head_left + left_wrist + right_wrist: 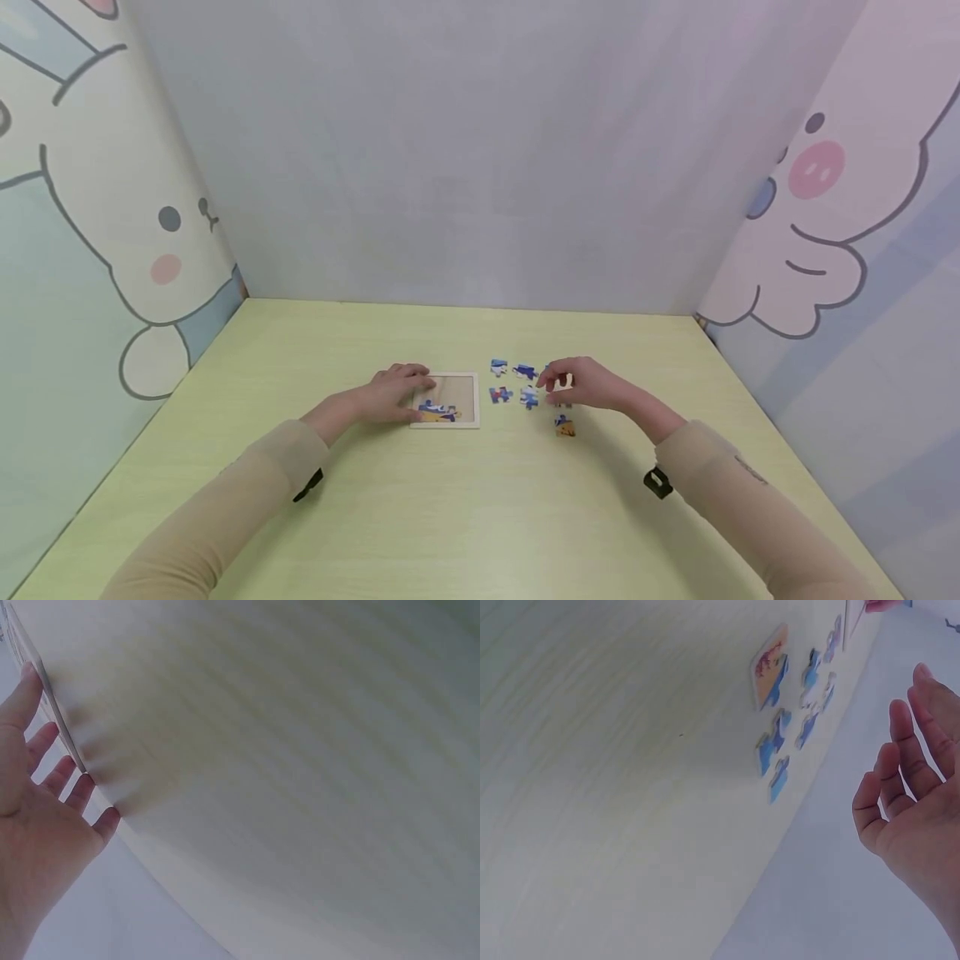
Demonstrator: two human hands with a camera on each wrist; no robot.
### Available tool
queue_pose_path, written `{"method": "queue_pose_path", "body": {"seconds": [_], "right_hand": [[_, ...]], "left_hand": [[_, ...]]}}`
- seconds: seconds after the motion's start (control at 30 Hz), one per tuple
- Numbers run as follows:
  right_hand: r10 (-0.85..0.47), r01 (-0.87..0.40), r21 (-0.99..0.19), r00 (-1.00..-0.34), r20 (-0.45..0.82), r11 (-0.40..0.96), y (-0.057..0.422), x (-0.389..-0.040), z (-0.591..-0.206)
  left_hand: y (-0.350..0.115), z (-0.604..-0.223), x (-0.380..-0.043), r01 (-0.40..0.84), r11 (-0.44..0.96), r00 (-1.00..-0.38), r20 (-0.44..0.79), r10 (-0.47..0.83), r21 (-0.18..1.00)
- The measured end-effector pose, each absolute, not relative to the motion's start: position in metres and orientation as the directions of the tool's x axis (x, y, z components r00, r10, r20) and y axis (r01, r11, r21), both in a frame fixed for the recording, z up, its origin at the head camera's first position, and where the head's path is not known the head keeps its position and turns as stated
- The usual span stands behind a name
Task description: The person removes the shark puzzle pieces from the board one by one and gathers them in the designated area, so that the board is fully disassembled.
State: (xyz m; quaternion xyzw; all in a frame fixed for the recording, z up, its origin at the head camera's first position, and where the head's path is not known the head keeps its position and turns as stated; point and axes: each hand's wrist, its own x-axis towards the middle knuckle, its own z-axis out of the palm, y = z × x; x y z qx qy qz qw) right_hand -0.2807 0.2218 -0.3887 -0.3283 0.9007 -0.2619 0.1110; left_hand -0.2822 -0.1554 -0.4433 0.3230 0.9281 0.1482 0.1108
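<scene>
A square wooden puzzle tray (465,427) with a pale rim lies on the table, joined blue and orange pieces (439,412) along its lower side. My left hand (392,395) rests at the tray's left edge; in the left wrist view its fairly straight fingers (62,776) touch the edge and the tabletop. To the right of the tray, my right hand (592,385) hovers over loose jigsaw pieces. Its fingers (905,754) are loosely bent, and no piece shows between them. Near it lie a blue-and-white piece (528,397) and an orange-and-blue corner piece (565,427). The hand partly hides other pieces.
More loose pieces lie between the tray and the right hand, among them a blue one (525,372), a white-and-blue one (498,367) and one with red (501,395). The light wooden table (480,508) ends at a grey curtain (450,167); cartoon-printed curtains flank both sides.
</scene>
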Motion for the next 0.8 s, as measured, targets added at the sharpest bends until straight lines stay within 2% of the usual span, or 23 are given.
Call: {"method": "queue_pose_path", "body": {"seconds": [0.4,0.8], "right_hand": [[-0.682,-0.576,-0.534,-0.732,0.000,0.618,0.181,-0.293,-0.381],[-0.717,-0.585,-0.568,-0.697,-0.012,0.579,0.136,-0.294,-0.396]], "left_hand": [[-0.156,-0.442,-0.283,0.570,0.751,-0.767,-0.113,0.632,0.333],[-0.155,-0.441,-0.282,0.572,0.756,-0.770,-0.108,0.629,0.318]]}}
